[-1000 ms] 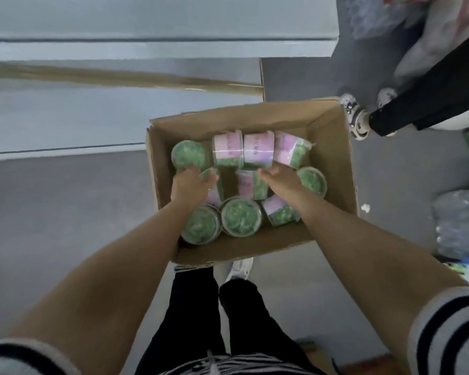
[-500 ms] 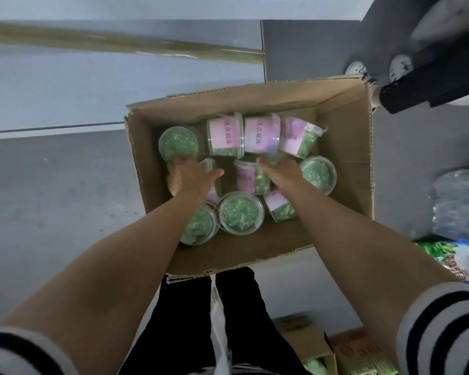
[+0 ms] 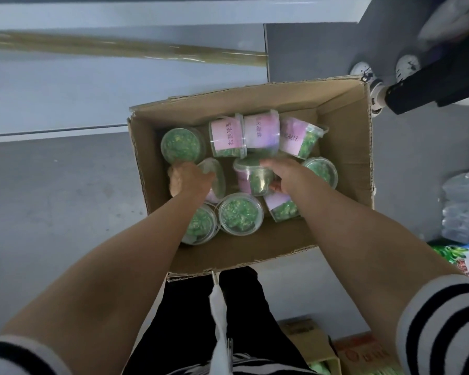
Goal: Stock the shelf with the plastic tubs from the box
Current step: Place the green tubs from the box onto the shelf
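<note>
An open cardboard box stands on the grey floor and holds several clear plastic tubs of green beads with pink labels. Both my hands reach into it. My left hand grips a tub lying on its side near the box's left wall. My right hand grips a tub in the middle, tilted and raised a little above the others. Three labelled tubs lie on their sides along the far wall. Two upright tubs stand at the near edge.
Pale shelf boards with a tan rail run across the top left, beyond the box. Another person's shoes stand at the box's far right corner. Wrapped bottles and bright packets lie at the right, small cartons by my legs.
The view has moved closer to the box. My right hand has closed round the middle tub and tipped it up. My left hand has settled onto the tub by the left wall.
</note>
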The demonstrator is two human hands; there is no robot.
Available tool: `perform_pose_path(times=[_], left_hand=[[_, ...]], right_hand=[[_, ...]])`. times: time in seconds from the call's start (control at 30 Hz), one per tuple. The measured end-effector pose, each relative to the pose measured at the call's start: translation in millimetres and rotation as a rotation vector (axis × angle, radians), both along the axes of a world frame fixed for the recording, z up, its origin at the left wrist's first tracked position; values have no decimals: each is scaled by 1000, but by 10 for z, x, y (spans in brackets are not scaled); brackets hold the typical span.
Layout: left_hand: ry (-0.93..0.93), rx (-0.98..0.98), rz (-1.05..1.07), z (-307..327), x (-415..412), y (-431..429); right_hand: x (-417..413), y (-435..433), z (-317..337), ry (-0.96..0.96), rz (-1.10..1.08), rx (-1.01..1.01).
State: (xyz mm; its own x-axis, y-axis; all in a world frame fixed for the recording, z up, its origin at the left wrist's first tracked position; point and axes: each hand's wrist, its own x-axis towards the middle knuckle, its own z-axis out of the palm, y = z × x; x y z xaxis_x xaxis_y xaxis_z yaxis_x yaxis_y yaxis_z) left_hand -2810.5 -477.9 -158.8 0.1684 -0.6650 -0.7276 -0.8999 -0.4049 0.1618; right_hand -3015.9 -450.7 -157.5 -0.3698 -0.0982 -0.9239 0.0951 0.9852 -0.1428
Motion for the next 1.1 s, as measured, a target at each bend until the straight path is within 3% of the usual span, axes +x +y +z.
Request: perform_pose_path(times=[0.4,0.57,0.73,0.93,1.1], left_hand=[[186,53,344,457,242,147],[293,7,577,748,230,264],[766,2,981,1312,191,297],[1058,-143,1095,2200,270,225],[1246,-286,1028,3130,421,35]], right_hand=[[-67,369,578,-23,-181,-44],[-87,521,922,-47,-277,-168],[-129,610,1467,-100,-369,-396],[-76,463,2268,-205,-359,-687],[71,146,3030,-296,-236,-908]])
